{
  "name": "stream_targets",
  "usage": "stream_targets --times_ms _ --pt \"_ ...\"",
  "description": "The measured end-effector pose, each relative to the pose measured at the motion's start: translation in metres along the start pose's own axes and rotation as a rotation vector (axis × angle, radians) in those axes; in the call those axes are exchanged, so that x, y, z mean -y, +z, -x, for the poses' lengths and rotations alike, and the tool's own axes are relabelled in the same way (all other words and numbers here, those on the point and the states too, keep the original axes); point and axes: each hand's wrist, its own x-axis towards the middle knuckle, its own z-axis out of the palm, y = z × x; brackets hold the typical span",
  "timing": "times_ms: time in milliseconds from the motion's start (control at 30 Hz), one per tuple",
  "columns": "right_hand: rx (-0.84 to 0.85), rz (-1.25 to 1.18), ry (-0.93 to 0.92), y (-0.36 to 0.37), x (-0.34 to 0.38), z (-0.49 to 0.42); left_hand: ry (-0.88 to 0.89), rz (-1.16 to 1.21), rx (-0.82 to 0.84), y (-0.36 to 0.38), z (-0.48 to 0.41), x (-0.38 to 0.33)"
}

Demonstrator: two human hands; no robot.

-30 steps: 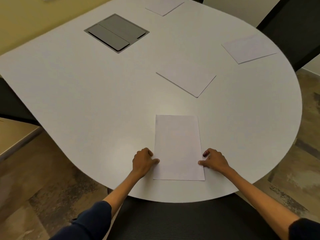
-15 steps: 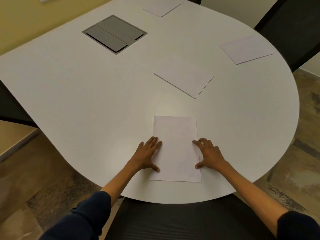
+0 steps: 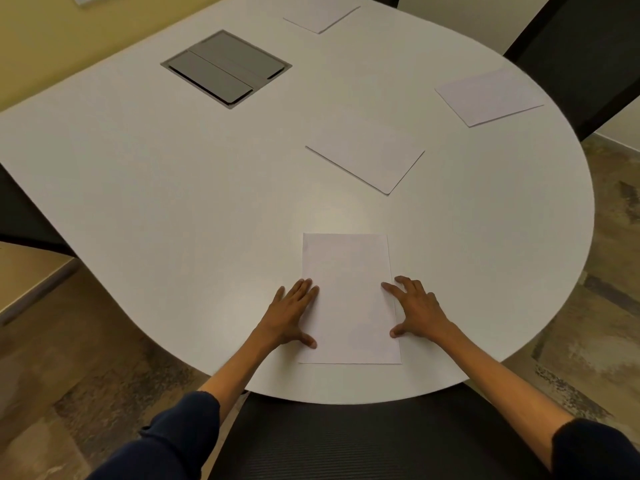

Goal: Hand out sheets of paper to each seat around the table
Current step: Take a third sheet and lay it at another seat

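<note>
Pressure should stay light and even. The left hand [image 3: 293,315] lies flat with fingers spread, its fingertips and thumb on the near sheet's [image 3: 348,299] left edge; the right hand [image 3: 417,311] mirrors it, spread over the right edge. The sheet lies square on the table [image 3: 173,188], before the near chair [image 3: 363,441]. To finish well, lift both palms straight up, without dragging.

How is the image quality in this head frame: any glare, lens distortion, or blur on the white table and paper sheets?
Head view: a soft glare patch sits on the rounded white table just beyond the nearest white paper sheet; wide-angle distortion bows the table's edges; the far paper sheet is cropped at the top edge; both the left hand and right hand look sharp, without motion blur; lighting is warm and dim.
</note>
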Motion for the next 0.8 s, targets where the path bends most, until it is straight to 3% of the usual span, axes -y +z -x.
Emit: stream_targets --times_ms 367,533,800 --pt "0.010 -0.005 -0.003 0.000 -0.002 0.000 0.007 0.015 -0.018 0.003 0.000 0.000" --pt "0.005 -0.100 0.027 -0.018 0.000 0.006 0.022 0.034 -0.118 -0.006 0.008 0.001" --pt "-0.391 -0.234 0.051 -0.067 0.036 0.042 -0.071 0.072 -0.468 -0.056 0.030 -0.038"
